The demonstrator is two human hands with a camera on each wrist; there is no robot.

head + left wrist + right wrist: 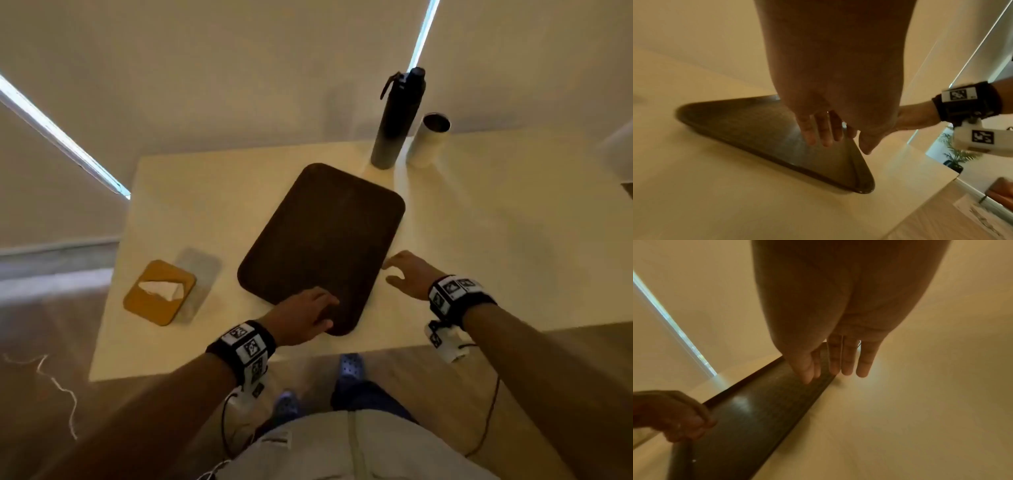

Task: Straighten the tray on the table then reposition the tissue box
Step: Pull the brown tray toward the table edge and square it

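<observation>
A dark brown tray (322,233) lies skewed on the pale table (496,222), its near corner pointing at me. My left hand (325,308) lies over that near corner, fingers (824,129) fairly straight on the tray floor (756,129) and the thumb beside the rim. My right hand (397,270) is open at the tray's right long edge (748,426), with straight fingers (846,360) at the rim. The tissue box (159,293), tan-topped with white tissue poking out, sits left of the tray, apart from both hands.
A tall dark bottle (397,120) and a white tumbler (428,140) stand at the table's far edge, just beyond the tray's far corner. The table's near edge runs close below my wrists. A white cord (58,387) lies on the floor at the left.
</observation>
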